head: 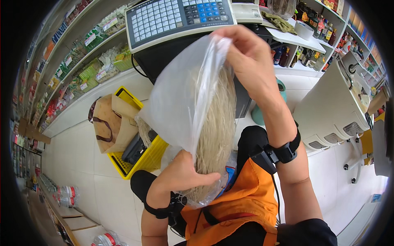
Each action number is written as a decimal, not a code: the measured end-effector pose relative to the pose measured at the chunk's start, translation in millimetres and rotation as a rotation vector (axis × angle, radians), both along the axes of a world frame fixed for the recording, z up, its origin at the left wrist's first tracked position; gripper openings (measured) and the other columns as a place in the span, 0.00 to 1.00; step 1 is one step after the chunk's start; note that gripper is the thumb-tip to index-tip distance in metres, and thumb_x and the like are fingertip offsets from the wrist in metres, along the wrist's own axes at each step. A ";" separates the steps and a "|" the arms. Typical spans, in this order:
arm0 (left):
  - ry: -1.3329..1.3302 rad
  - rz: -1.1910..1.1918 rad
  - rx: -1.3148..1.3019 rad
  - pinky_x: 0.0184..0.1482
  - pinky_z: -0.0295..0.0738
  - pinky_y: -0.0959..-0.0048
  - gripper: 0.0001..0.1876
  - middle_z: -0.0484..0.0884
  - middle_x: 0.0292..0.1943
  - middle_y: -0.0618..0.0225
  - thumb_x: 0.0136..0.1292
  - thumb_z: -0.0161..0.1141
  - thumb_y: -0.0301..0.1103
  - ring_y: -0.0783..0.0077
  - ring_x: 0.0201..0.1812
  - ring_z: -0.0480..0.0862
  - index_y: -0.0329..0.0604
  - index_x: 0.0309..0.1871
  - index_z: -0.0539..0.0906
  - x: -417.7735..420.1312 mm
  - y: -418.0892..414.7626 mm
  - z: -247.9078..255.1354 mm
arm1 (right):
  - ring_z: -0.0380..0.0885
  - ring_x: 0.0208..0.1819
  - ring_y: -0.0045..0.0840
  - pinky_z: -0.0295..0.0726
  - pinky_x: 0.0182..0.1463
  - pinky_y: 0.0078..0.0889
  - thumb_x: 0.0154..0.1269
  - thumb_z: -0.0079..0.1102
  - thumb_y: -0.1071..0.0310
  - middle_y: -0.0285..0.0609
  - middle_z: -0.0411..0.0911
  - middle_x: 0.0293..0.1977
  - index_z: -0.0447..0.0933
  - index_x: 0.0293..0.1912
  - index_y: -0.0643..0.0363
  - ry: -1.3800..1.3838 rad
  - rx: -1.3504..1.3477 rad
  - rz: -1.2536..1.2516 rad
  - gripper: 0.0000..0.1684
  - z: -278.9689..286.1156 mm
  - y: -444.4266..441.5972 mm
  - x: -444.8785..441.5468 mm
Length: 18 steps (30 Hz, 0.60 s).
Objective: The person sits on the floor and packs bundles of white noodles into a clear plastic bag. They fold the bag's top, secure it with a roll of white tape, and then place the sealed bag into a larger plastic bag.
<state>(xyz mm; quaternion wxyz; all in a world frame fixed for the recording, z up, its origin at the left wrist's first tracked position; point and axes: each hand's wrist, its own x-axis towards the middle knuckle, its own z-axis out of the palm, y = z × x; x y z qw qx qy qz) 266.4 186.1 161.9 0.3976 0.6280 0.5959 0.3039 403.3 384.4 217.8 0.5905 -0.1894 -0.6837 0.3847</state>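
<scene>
A bundle of dried vermicelli noodles (215,126) stands upright over my lap, partly inside a translucent plastic bag (175,92). My right hand (246,58) pinches the upper edge of this bag near the top of the noodles. Lower down, my left hand (190,175) grips the noodle bundle and the film around it, thumb across the front. Around the lower end of the noodles is a clear printed wrapper (226,181), resting against the orange apron (252,190). The left fingers are mostly hidden behind the bag.
Ahead stands a label-printing scale (181,18). To the left, a yellow plastic basket (154,156) holds a paper bag (114,123) and a dark object (135,149). A teal vessel (258,115) and a white cabinet (329,107) stand right. Stocked shelves (92,58) line the left.
</scene>
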 end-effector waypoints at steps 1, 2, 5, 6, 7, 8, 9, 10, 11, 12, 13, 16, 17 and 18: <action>-0.120 0.018 0.008 0.67 0.66 0.65 0.51 0.73 0.62 0.48 0.45 0.77 0.40 0.55 0.64 0.73 0.30 0.71 0.61 -2.5 -0.3 -4.0 | 0.69 0.28 0.10 0.70 0.33 0.15 0.67 0.60 0.70 0.29 0.76 0.26 0.81 0.41 0.63 0.076 0.063 -0.018 0.07 1.5 -5.3 0.0; -0.240 0.038 0.017 0.67 0.64 0.65 0.52 0.72 0.64 0.50 0.45 0.78 0.40 0.57 0.65 0.72 0.30 0.71 0.60 -5.5 0.3 -9.7 | 0.68 0.29 0.09 0.69 0.34 0.14 0.69 0.60 0.70 0.28 0.75 0.27 0.81 0.43 0.63 0.145 0.107 -0.034 0.07 1.7 -10.0 2.5; -0.507 0.042 0.001 0.66 0.65 0.64 0.51 0.71 0.62 0.55 0.44 0.78 0.36 0.63 0.63 0.71 0.33 0.71 0.60 -17.9 -0.5 -17.2 | 0.72 0.31 0.17 0.73 0.35 0.19 0.64 0.59 0.80 0.35 0.76 0.33 0.79 0.44 0.63 0.061 0.431 -0.247 0.09 -9.3 -5.7 21.9; -0.570 0.039 -0.001 0.61 0.71 0.63 0.45 0.76 0.55 0.55 0.44 0.76 0.34 0.62 0.56 0.77 0.33 0.67 0.65 -23.7 -3.1 -25.2 | 0.74 0.33 0.23 0.74 0.36 0.22 0.60 0.59 0.84 0.40 0.77 0.35 0.79 0.42 0.63 -0.016 0.536 -0.292 0.11 -14.0 -7.4 27.2; -0.638 0.034 0.004 0.57 0.75 0.62 0.41 0.79 0.50 0.55 0.44 0.75 0.33 0.62 0.51 0.80 0.33 0.64 0.69 -24.5 -4.0 -26.4 | 0.74 0.32 0.26 0.75 0.37 0.25 0.59 0.59 0.86 0.40 0.77 0.33 0.78 0.41 0.63 -0.047 0.581 -0.324 0.11 -17.4 -13.7 29.0; -0.705 0.027 0.010 0.52 0.78 0.62 0.38 0.82 0.46 0.55 0.44 0.74 0.32 0.61 0.46 0.83 0.33 0.61 0.72 -25.4 -4.4 -27.2 | 0.75 0.32 0.28 0.75 0.37 0.26 0.57 0.59 0.87 0.41 0.76 0.34 0.78 0.41 0.63 -0.085 0.615 -0.343 0.13 -22.5 -17.6 32.6; -0.771 0.025 0.016 0.49 0.79 0.62 0.36 0.82 0.43 0.55 0.44 0.74 0.33 0.61 0.43 0.84 0.33 0.59 0.73 -21.5 -3.8 -22.8 | 0.75 0.33 0.29 0.76 0.38 0.28 0.55 0.59 0.88 0.42 0.76 0.34 0.77 0.42 0.63 -0.126 0.645 -0.364 0.15 -29.0 -20.1 35.1; -0.838 0.023 0.022 0.46 0.80 0.62 0.34 0.83 0.40 0.55 0.44 0.74 0.33 0.61 0.40 0.84 0.33 0.57 0.74 -19.4 -3.9 -20.9 | 0.75 0.33 0.30 0.76 0.38 0.28 0.54 0.59 0.89 0.42 0.75 0.35 0.76 0.42 0.63 -0.179 0.634 -0.377 0.16 -33.3 -22.3 33.3; -0.881 -0.017 0.005 0.47 0.80 0.63 0.35 0.83 0.42 0.56 0.43 0.74 0.33 0.62 0.41 0.84 0.33 0.57 0.75 -20.9 -5.1 -23.7 | 0.75 0.33 0.30 0.76 0.38 0.29 0.53 0.58 0.89 0.43 0.75 0.35 0.76 0.43 0.63 -0.233 0.622 -0.391 0.17 -37.3 -23.9 31.0; -0.916 -0.063 -0.017 0.48 0.80 0.65 0.35 0.83 0.43 0.57 0.43 0.74 0.32 0.63 0.43 0.84 0.33 0.57 0.75 -24.8 -5.9 -27.1 | 0.75 0.34 0.31 0.76 0.39 0.29 0.52 0.58 0.90 0.43 0.75 0.36 0.75 0.43 0.63 -0.282 0.606 -0.414 0.19 -42.1 -24.6 28.1; -0.951 -0.110 -0.040 0.49 0.79 0.67 0.35 0.84 0.45 0.58 0.43 0.73 0.32 0.65 0.45 0.84 0.33 0.58 0.75 -27.3 -6.3 -30.5 | 0.76 0.35 0.33 0.76 0.40 0.31 0.50 0.57 0.90 0.45 0.73 0.37 0.74 0.44 0.63 -0.276 0.549 -0.371 0.21 -48.6 -24.3 20.8; -1.071 -0.156 -0.055 0.46 0.78 0.67 0.32 0.83 0.42 0.57 0.42 0.73 0.33 0.63 0.42 0.84 0.33 0.54 0.76 -24.8 -7.5 -38.7 | 0.75 0.35 0.34 0.77 0.41 0.30 0.49 0.58 0.89 0.45 0.71 0.35 0.73 0.42 0.63 -0.230 0.346 -0.346 0.19 -56.8 -26.9 -3.7; -1.103 -0.161 -0.040 0.45 0.78 0.67 0.31 0.83 0.41 0.57 0.42 0.73 0.33 0.63 0.41 0.83 0.33 0.52 0.77 -23.5 -9.4 -41.2 | 0.76 0.34 0.31 0.77 0.39 0.29 0.52 0.58 0.88 0.44 0.72 0.35 0.73 0.40 0.63 -0.265 0.281 -0.361 0.16 -60.9 -26.3 -9.3; -1.135 -0.170 -0.024 0.44 0.78 0.67 0.30 0.82 0.39 0.58 0.42 0.73 0.34 0.63 0.40 0.83 0.33 0.50 0.77 -22.8 -11.6 -43.7 | 0.76 0.34 0.29 0.77 0.38 0.28 0.53 0.58 0.87 0.43 0.72 0.34 0.73 0.39 0.63 -0.249 0.178 -0.277 0.13 -64.8 -27.6 -13.7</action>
